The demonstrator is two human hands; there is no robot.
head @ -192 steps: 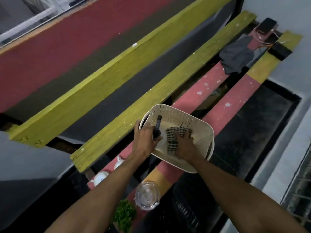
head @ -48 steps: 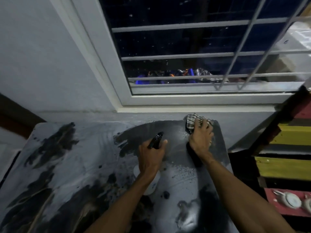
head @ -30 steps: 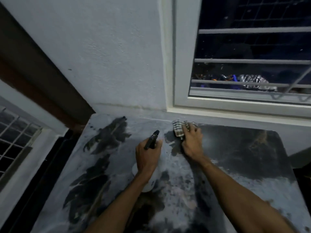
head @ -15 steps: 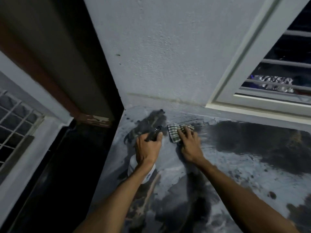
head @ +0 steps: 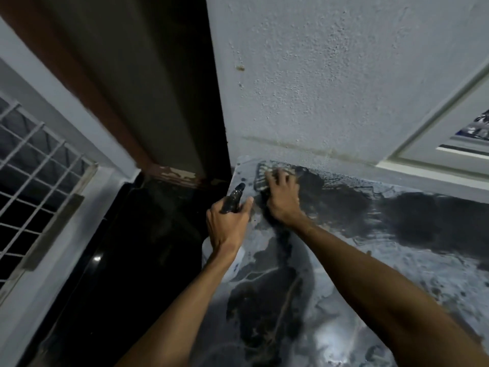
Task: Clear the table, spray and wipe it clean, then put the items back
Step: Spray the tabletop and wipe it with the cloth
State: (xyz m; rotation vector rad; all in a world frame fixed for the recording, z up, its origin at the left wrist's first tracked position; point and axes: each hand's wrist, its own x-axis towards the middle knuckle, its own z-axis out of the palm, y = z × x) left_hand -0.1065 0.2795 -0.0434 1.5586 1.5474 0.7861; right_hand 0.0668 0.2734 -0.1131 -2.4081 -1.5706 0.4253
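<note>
Wiping surface: the table looks wet and streaked, so a pressing hand may slide on it.
Wall: the rough wall stands just beyond the far edge, and fingers could scrape it on a long stroke.
Left hand: the left hand is wrapped round the bottle's neck, at the table's left edge.
Right hand: the right hand presses spread fingers on the cloth.
Spray bottle: the spray bottle hangs over the left edge, so a loose grip would drop it to the floor.
Checked cloth: the checked cloth lies at the far left corner and could be pushed off.
</note>
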